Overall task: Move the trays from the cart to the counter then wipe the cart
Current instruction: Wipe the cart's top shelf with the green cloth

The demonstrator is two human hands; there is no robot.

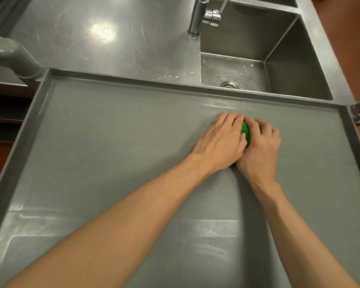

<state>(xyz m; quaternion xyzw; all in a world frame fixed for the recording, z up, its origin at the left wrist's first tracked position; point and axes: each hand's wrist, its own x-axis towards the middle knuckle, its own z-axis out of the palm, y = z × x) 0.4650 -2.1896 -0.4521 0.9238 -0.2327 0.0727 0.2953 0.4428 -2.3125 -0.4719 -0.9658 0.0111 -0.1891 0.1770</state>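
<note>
My left hand point(220, 142) and right hand point(260, 148) cover most of the green wiping pad point(245, 130); shape unclear. Chrome faucet point(197, 15) cropped at 12 o'clock; grey plastic cart tray point(92, 142) cropped at 6.

Both bare forearms reaching forward and converging, wrists nearly meeting. Left hand point(220, 142) lying palm down, fingers point(229, 119) curled forward and pressing downward, partly overlapping the right hand point(260, 148). Right hand also palm down, knuckles raised, fingers bent and closing inward toward the left. Thumbs hidden beneath the palms.
</note>
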